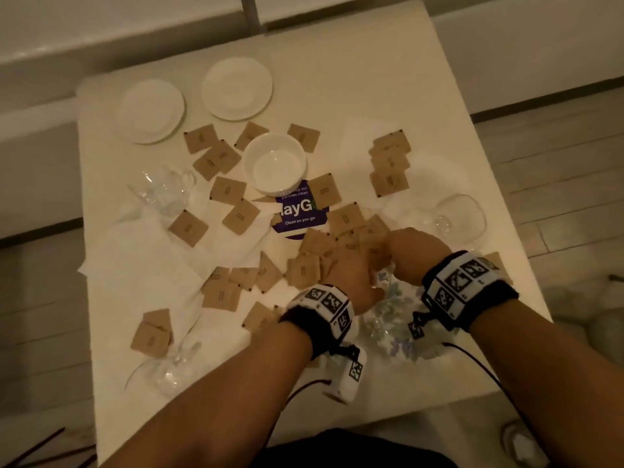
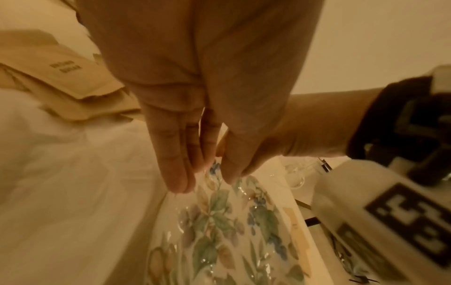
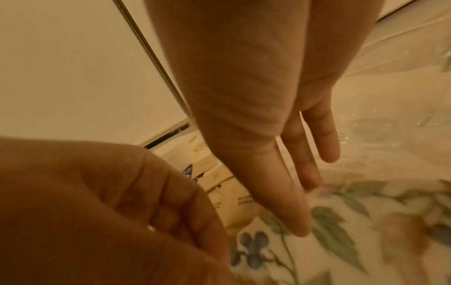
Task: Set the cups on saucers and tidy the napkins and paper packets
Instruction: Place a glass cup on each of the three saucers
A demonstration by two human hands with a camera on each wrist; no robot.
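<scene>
Both hands meet over the near-right part of the bench (image 1: 371, 96). Left hand (image 1: 347, 275), right hand (image 1: 410, 251) beside it. Paper packets (image 1: 324, 255) just beyond fingertips. Bowl (image 1: 275, 163) farther beyond; two saucers (image 1: 236, 87) behind it, leftward. Napkins (image 1: 152, 265) left of left hand.

Setting: office pantry or break area, likely. Evidence: purple card (image 1: 300, 211) at table centre printed "pantries clean" and "Clean as you go". White table (image 1: 388, 79) carries scattered brown paper packets (image 1: 228, 190), two white saucers (image 1: 236, 87) at far left, clear glass cups (image 1: 461, 214).
</scene>
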